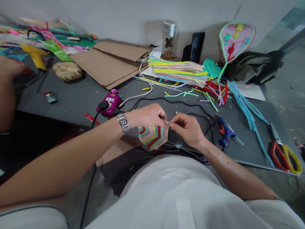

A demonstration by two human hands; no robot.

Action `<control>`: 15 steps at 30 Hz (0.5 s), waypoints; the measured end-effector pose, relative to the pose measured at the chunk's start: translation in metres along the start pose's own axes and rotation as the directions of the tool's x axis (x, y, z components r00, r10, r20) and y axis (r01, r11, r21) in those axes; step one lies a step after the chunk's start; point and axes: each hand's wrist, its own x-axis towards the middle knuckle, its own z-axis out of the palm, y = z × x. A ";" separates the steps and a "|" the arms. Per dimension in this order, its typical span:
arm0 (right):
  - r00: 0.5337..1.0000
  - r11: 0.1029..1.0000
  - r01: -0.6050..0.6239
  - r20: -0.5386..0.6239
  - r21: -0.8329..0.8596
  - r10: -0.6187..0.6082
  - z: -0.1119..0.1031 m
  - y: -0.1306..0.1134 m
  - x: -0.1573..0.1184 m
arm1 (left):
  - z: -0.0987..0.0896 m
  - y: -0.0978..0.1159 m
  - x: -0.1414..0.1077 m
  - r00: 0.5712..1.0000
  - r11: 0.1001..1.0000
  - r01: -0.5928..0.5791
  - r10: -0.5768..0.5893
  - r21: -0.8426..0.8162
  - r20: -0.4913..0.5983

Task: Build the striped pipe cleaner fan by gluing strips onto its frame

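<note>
Striped woven piece [153, 136] beneath left hand [154, 116]

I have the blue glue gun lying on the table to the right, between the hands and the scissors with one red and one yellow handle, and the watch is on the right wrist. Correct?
Not quite: the head view shows the watch on the left wrist. The rest stands.

A multicoloured striped piece [153, 136] is being held up by the left hand [156, 115], its edge being pinched by the right hand [187, 127]; a blue glue gun [226, 132] is seen lying on the grey surface [71, 98].
</note>
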 end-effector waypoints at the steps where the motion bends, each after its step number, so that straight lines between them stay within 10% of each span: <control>1: 1.000 1.000 0.004 0.005 -0.001 -0.004 0.000 -0.001 -0.001 | 0.003 0.000 -0.001 1.000 1.000 -0.006 0.006 -0.010 -0.006; 15: 0.997 0.998 -0.069 0.039 -0.012 0.069 -0.006 0.005 -0.015 | 0.015 0.003 -0.012 0.972 0.992 -0.121 0.109 -0.044 -0.207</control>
